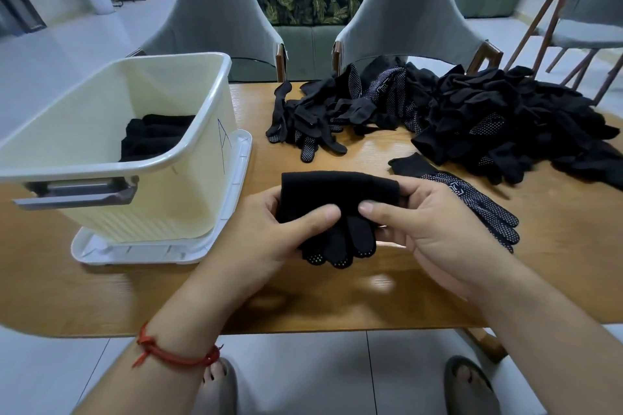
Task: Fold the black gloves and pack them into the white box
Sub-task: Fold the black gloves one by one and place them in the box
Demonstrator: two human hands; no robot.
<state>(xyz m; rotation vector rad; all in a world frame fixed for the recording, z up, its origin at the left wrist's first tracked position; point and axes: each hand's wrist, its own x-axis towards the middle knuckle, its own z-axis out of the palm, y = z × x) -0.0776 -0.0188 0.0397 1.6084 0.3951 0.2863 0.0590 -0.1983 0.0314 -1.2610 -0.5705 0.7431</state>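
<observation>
A folded black glove is held just above the wooden table at the front middle, its dotted fingertips hanging toward me. My left hand grips its left side with the thumb on top. My right hand pinches its right side. The white box stands at the left on its lid, with folded black gloves inside at the bottom. One loose dotted glove lies flat just right of my right hand. A large pile of black gloves covers the far right of the table.
Two grey chairs stand behind the table, a third at the far right. The table's near edge runs just under my forearms; my sandalled feet show on the tiled floor below.
</observation>
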